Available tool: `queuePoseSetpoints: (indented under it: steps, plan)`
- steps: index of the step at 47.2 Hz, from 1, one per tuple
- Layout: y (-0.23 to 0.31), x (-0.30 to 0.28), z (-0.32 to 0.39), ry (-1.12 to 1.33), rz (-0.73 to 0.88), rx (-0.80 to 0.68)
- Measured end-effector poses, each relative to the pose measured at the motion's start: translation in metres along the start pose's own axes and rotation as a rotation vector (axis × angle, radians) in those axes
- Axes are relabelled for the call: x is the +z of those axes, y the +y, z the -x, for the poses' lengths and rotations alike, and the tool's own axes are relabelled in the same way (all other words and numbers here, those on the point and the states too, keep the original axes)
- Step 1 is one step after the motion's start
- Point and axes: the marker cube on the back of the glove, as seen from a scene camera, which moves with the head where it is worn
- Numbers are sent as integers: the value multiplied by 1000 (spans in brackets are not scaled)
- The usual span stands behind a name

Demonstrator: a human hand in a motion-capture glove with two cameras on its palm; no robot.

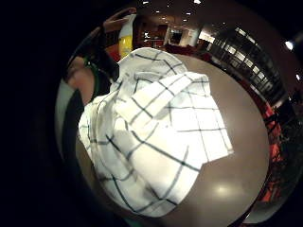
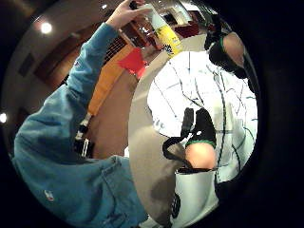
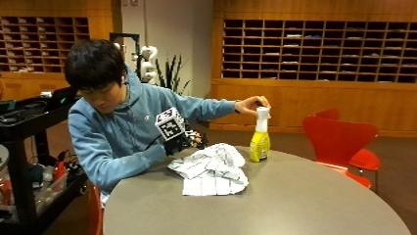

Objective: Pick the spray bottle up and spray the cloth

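One gloved right hand [image 3: 186, 141] rested at near edge of checked cloth [image 3: 210, 175]; whether fingers pinched fabric, could not tell. Cloth lay rumpled on round grey table [image 3: 306, 205], in front of seated person. Bare left hand [image 3: 253, 105] gripped top of yellow spray bottle [image 3: 261, 141], bottle upright on table just beside cloth. Red chair [image 3: 338, 139] stood beyond table.

gloved right hand [image 3: 186, 142]: fingers hidden, grip unreadable | spray bottle [image 3: 260, 138]: label too small | cloth [image 3: 210, 174]: far edge hidden at 10 o'clock
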Motion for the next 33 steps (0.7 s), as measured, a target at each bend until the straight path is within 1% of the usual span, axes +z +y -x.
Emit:
queuePoseSetpoints:
  steps: [33]
  plan:
    - [4,2,2,6,42,5]
